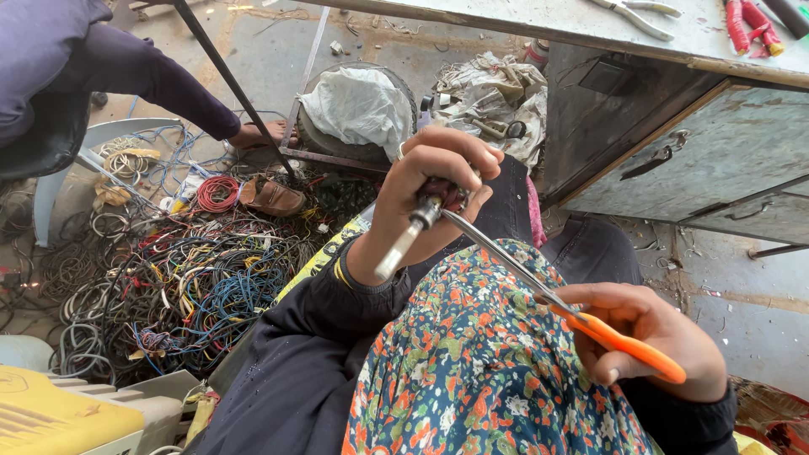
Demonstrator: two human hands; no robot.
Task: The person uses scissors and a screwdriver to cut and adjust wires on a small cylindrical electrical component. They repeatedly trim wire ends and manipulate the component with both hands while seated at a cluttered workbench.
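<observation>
My left hand [430, 181] is raised in front of me, closed around a small tool with a dark red part and a silvery metal rod [403, 244] that sticks out downward to the left. My right hand [653, 333] sits lower right over my flowered lap and grips orange-handled scissors [628, 345]. The scissors' steel blades [506, 261] reach up and left. Their tips touch the object in my left hand, just under my fingers. My fingers hide most of that object.
A big tangle of coloured wires [168, 286] covers the floor at left, beside a brown shoe [271, 198]. Another person's leg [152, 80] reaches in at the top left. A grey metal cabinet [699, 152] stands right; pliers [636, 15] lie on its top. A yellow box [50, 417] is bottom left.
</observation>
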